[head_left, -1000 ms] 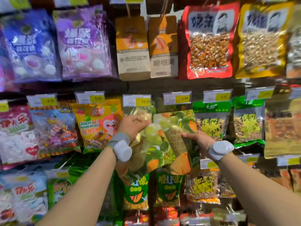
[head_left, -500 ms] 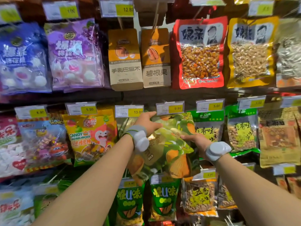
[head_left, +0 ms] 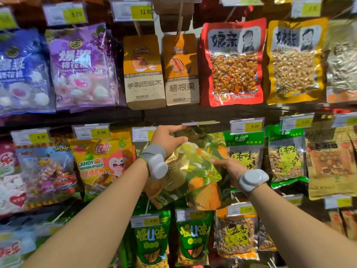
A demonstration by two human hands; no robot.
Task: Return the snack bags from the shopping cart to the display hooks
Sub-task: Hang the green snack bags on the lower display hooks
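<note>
A green and orange snack bag [head_left: 195,171] with fruit pictures is tilted against the middle row of the display, its top up at a hook whose price tag [head_left: 201,123] is flipped up flat. My left hand [head_left: 167,139] grips the bag's top left corner, forefinger stretched toward that tag. My right hand [head_left: 229,168] holds the bag's right edge lower down, fingers partly behind it. Both wrists carry grey bands with white pods. The hook itself is hidden behind the bag and hand. The shopping cart is out of view.
Hanging bags fill the wall: a candy hamburger bag [head_left: 104,163] to the left, green nut bags [head_left: 245,151] to the right, brown nut pouches [head_left: 144,72] above, green bags [head_left: 152,240] below. Price tags jut out from every hook.
Both hands have lifted the bag higher toward the hook. The price tag above it has flipped up flat. The view has tilted upward slightly.
</note>
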